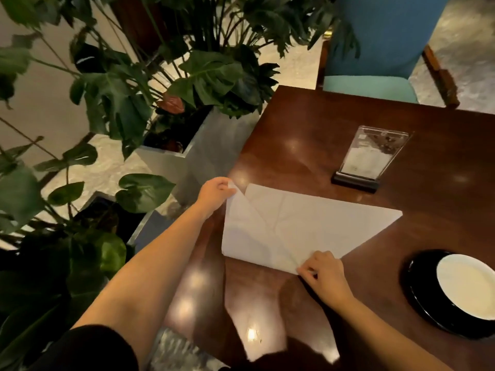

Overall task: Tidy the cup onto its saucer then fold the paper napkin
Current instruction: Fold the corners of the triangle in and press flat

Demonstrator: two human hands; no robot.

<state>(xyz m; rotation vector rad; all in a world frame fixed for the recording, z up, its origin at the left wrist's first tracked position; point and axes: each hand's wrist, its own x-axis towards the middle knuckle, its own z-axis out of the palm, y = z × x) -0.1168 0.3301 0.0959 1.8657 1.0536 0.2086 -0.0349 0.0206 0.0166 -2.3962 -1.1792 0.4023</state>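
A white paper napkin (294, 226) lies spread on the dark wooden table (375, 145), its left part lifted and turned over. My left hand (215, 192) pinches the raised far-left corner above the table's edge. My right hand (325, 275) pinches the near corner, down against the wood. At the right edge of the view sits a black saucer (420, 295) with a white round cup (466, 285) on it, seen from above and partly cut off.
A clear acrylic sign holder (369, 159) on a black base stands behind the napkin. Large leafy plants (128, 103) in grey planters (171, 162) crowd the table's left side. A blue chair (380, 49) stands at the far end.
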